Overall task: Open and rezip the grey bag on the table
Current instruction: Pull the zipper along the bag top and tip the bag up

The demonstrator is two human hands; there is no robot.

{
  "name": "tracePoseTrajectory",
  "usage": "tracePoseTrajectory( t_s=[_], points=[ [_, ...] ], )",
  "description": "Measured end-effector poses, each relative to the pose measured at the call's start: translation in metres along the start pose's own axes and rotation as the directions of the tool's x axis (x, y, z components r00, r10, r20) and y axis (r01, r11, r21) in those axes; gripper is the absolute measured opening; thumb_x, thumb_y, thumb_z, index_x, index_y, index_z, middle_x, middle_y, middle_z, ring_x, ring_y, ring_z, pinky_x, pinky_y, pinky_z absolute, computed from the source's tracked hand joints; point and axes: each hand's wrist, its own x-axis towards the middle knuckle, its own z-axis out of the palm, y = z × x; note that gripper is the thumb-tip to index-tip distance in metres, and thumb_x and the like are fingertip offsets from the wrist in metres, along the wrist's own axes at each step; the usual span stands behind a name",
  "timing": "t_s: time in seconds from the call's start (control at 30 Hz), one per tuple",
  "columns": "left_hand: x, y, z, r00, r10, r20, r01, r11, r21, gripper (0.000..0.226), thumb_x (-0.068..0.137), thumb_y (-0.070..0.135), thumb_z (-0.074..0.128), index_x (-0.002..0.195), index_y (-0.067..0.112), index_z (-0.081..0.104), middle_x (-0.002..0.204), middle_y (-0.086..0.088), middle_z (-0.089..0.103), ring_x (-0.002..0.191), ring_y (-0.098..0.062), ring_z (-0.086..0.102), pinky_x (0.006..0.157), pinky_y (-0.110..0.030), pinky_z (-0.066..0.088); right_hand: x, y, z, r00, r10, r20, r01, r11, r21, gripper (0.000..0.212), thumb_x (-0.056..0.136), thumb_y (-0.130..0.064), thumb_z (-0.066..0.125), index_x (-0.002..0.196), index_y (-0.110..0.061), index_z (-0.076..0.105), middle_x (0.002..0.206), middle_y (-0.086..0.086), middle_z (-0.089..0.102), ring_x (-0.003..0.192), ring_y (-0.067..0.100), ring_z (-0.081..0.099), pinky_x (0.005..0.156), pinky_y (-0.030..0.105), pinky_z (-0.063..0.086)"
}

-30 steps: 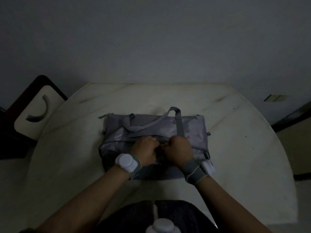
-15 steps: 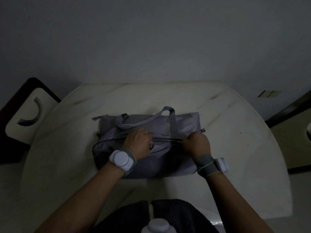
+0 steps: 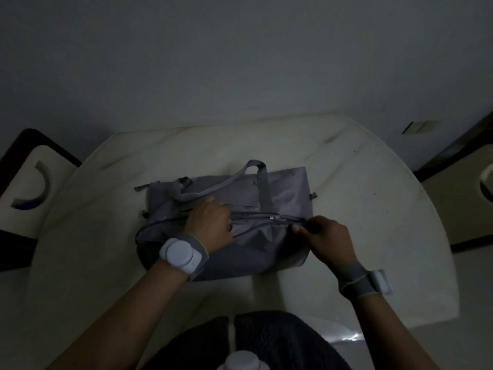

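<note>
A grey fabric bag point(image 3: 282, 193) with two carry straps lies flat in the middle of the pale round table point(image 3: 360, 182). Its zipper line point(image 3: 266, 217) runs left to right across the bag's middle. My left hand point(image 3: 210, 225) grips the bag's fabric at the left part of the zipper line. My right hand point(image 3: 324, 237) sits at the bag's right end, fingers curled and pinching something small at the zipper's end, probably the pull. A small metal piece shows on the zipper line between the hands.
A chair point(image 3: 29, 180) with a pale seat stands at the table's left. Another seat point(image 3: 477, 188) shows at the right edge. A wall rises behind the table. Bare tabletop surrounds the bag.
My right hand has slid from beside the left hand along the zipper to the bag's right end. The left hand has stayed holding the bag near its left-middle.
</note>
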Motion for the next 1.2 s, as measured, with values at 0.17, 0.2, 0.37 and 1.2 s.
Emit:
tracePoseTrajectory(
  t_s=[0.17, 0.2, 0.37, 1.2],
  points=[
    [0.019, 0.035, 0.023, 0.994, 0.087, 0.074, -0.083, 0.995, -0.053, 0.03, 0.085, 0.033, 0.057, 0.102, 0.007, 0.06, 0.103, -0.014, 0.058, 0.098, -0.033, 0.053, 0.082, -0.038, 0.045, -0.017, 0.009, 0.017, 1.0, -0.03, -0.008, 0.03, 0.998, 0.052, 0.029, 0.074, -0.044, 0.076, 0.078, -0.017, 0.064, 0.078, 0.003, 0.066, 0.074, 0.024, 0.062, 0.061, 0.032, 0.044],
    [0.022, 0.043, 0.028, 0.991, 0.092, 0.1, -0.089, 0.995, -0.034, 0.03, 0.086, 0.031, 0.057, 0.104, 0.007, 0.058, 0.105, -0.014, 0.057, 0.099, -0.032, 0.052, 0.083, -0.039, 0.044, -0.017, 0.011, 0.015, 0.999, -0.042, -0.02, 0.044, 0.996, 0.074, 0.026, 0.074, -0.039, 0.078, 0.076, -0.016, 0.065, 0.077, 0.002, 0.065, 0.073, 0.024, 0.061, 0.061, 0.032, 0.043],
    [0.025, 0.052, 0.039, 0.993, 0.075, 0.095, -0.065, 0.992, -0.109, 0.015, 0.081, 0.019, 0.062, 0.087, 0.006, 0.057, 0.094, -0.015, 0.059, 0.09, -0.035, 0.056, 0.067, -0.034, 0.042, -0.02, 0.015, 0.018, 0.983, -0.049, 0.178, 0.015, 0.982, 0.189, 0.023, 0.074, -0.037, 0.077, 0.082, -0.022, 0.062, 0.076, -0.006, 0.064, 0.072, 0.017, 0.061, 0.054, 0.019, 0.038],
    [0.033, 0.027, 0.012, 0.99, -0.074, -0.122, 0.039, 0.962, -0.269, 0.011, 0.064, 0.018, 0.063, 0.069, 0.009, 0.06, 0.068, -0.012, 0.062, 0.066, -0.033, 0.06, 0.059, -0.036, 0.05, -0.014, 0.014, 0.024, 0.927, -0.224, 0.3, 0.175, 0.968, 0.18, 0.014, 0.082, -0.033, 0.071, 0.091, -0.023, 0.075, 0.084, 0.0, 0.073, 0.073, 0.019, 0.06, 0.066, 0.023, 0.038]
  ],
)
